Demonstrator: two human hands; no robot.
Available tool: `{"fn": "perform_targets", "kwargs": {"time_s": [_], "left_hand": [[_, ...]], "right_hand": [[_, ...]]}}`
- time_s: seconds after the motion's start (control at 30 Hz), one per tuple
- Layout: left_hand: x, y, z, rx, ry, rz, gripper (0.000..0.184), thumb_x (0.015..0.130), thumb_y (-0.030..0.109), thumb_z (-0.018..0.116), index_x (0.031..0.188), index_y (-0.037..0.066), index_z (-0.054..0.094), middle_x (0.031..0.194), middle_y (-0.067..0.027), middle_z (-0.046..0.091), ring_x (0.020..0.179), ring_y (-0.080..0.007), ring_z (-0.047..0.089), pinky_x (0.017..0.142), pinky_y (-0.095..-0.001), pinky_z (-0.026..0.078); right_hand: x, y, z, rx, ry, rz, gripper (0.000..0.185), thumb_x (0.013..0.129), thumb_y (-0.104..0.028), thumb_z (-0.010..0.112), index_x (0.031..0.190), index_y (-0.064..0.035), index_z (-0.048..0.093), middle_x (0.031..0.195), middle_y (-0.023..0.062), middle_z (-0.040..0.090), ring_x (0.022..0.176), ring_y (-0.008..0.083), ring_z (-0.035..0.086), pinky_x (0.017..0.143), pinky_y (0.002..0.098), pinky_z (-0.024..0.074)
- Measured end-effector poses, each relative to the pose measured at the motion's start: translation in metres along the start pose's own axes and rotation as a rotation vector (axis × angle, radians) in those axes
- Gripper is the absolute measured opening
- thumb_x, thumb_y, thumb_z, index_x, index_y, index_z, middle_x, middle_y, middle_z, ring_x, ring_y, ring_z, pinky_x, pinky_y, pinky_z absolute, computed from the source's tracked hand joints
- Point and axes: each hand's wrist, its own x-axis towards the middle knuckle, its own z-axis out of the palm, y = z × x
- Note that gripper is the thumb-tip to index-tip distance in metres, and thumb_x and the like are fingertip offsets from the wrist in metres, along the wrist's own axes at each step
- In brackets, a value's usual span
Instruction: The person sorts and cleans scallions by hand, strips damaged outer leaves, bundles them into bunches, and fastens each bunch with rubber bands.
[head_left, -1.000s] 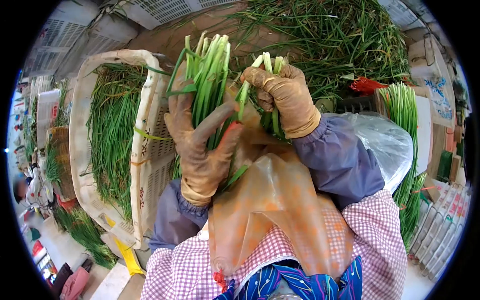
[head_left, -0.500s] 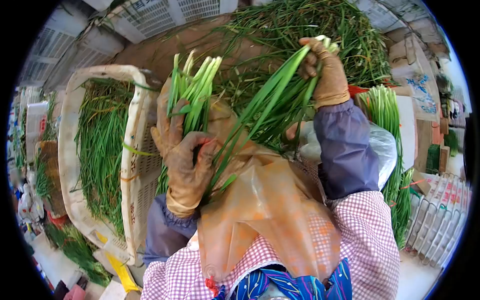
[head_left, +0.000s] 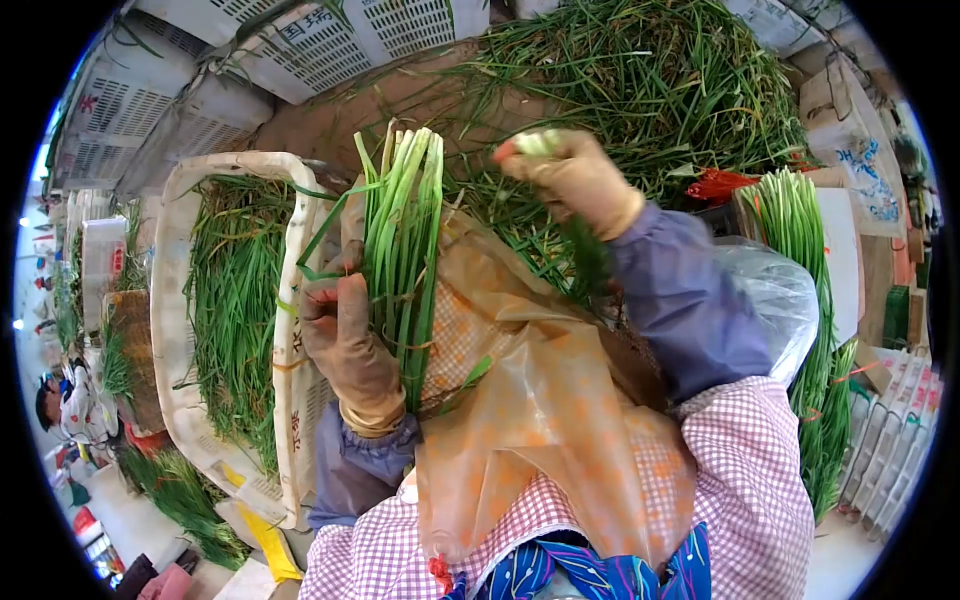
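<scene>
My gloved left hand [head_left: 358, 350] is curled at the left edge of an upright bunch of garlic chives [head_left: 408, 215], pale stem ends up. A loose leaf runs up from its fingertips, and part of the grip is hidden. My gloved right hand [head_left: 585, 185], smeared by motion, is closed around a smaller bunch of chives [head_left: 538, 145]. Pale ends stick out on its left, and blurred green leaves hang beneath it. Under both hands, a translucent brownish plastic apron [head_left: 530, 390] covers my lap.
A white plastic crate [head_left: 290, 400] of chives stands on the left. Loose leaves [head_left: 660, 90] are heaped ahead. Bundled chives [head_left: 795, 230] lie at right, beside red ties [head_left: 718, 185] and a clear plastic bag [head_left: 770, 300]. White crates [head_left: 300, 50] line the back.
My right hand has swung left and a little down with its chives, toward the left bunch. My left hand's spread fingers have curled in, and its bunch looks thicker and more upright.
</scene>
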Motion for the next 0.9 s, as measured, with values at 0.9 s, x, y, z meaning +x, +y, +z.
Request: {"fn": "perform_targets", "kwargs": {"time_s": [0.9], "left_hand": [[0.018,0.010,0.028,-0.315,-0.468,-0.940,0.042,0.081,0.026,0.068,0.113,0.001,0.057,0.114,-0.0173,0.061,0.100,-0.0273,0.063,0.080,-0.0386,0.056]], "right_hand": [[-0.033,-0.012,-0.006,0.440,-0.291,0.091,0.020,0.087,-0.016,0.061,0.098,0.0004,0.065,0.051,-0.0044,0.040,0.041,0.0057,0.034,0.039,0.0215,0.0254]]}}
